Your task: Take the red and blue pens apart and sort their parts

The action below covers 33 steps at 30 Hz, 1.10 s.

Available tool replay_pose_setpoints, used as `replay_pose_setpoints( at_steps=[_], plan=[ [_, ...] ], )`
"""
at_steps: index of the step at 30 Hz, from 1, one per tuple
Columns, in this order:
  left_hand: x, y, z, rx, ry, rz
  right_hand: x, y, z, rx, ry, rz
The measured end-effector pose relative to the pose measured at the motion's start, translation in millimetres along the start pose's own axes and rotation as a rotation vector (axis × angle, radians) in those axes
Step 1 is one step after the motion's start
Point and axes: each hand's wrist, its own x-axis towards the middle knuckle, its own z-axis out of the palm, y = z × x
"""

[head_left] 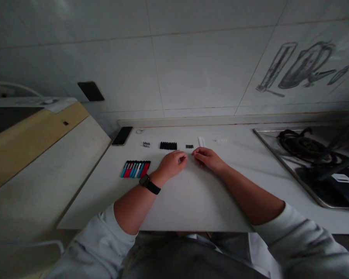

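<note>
One small gap parts our left hand (172, 163) from our right hand (208, 158). Our left thumb and forefinger curl into a loop, our right fingers bunch together, and we cannot tell whether either pinches anything. Just beyond them we have a cluster of tiny black pieces (189, 146), between a row of black cylinders (168, 145) on the left and white strips (201, 142) on the right. Clear pieces (222, 140) lie farther right, small metallic pieces (146, 144) farther left. Beside our left wrist, with its black watch (144, 180), we see blue, red and white pen-like barrels (135, 169) side by side on the white countertop (192, 201).
</note>
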Motion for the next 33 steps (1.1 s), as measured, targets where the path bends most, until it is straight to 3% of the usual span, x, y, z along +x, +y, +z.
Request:
replay_pose_setpoints(
  at_steps=[11,33],
  plan=[
    [1,-12,4.7,-0.03,-0.005,-0.03,0,2,2,-0.044,-0.039,-0.019],
    [0,-11,5.1,0.014,-0.095,-0.044,3,10,1,-0.065,-0.058,-0.051]
  ],
)
